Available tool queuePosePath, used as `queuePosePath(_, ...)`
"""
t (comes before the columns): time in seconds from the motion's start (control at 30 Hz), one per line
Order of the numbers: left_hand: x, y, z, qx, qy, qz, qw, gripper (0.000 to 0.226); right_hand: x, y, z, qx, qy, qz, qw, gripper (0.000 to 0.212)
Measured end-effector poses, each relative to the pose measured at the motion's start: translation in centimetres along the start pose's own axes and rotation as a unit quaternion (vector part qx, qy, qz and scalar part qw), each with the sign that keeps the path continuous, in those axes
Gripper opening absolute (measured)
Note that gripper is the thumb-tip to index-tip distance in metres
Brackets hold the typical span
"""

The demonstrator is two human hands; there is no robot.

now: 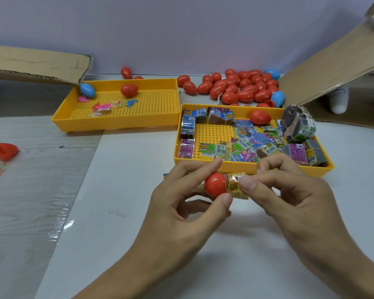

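Note:
My left hand (pixel 181 203) grips a red plastic egg half (pixel 215 184) between thumb and fingers, just in front of the near yellow tray (pixel 253 167). A small printed paper packet (pixel 235 186) sticks out of the egg half to the right. My right hand (pixel 289 197) pinches that packet with thumb and forefinger. Both hands hover above the white table (pixel 125 190).
The near yellow tray holds several printed leaflets (pixel 246 145), bundled stacks (pixel 299 124) and a red egg (pixel 260 116). A second yellow tray (pixel 117 121) at the back left holds small toys, a blue egg (pixel 87 90) and a red egg (pixel 129 90). Red eggs (pixel 238 87) pile behind. Cardboard flaps (pixel 333 67) stand at both sides.

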State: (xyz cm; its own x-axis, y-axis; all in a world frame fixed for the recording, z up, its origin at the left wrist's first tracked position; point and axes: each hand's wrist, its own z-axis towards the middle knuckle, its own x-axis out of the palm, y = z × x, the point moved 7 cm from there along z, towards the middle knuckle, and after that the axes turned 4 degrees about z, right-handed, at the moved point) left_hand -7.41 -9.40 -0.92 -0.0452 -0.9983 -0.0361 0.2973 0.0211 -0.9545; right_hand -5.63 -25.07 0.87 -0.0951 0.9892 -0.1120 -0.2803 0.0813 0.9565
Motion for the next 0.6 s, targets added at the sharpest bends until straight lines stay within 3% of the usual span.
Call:
queuePosePath(0.2,-0.4,-0.3,0.0,0.027,-0.024,-0.001,0.999,0.044,0.2,-0.4,-0.1,0.038,0.011,0.0,0.999,0.028)
queuePosePath(0.47,-0.9,-1.6,-0.3,0.101,-0.065,0.081,0.989,0.036,0.3,-0.5,-0.1,0.063,0.02,-0.026,0.997,0.072)
queuePosePath(0.6,-0.9,-2.8,-0.6,0.164,-0.076,0.169,0.969,0.032,0.3,-1.3,-0.1,0.105,0.023,0.031,0.994,0.056)
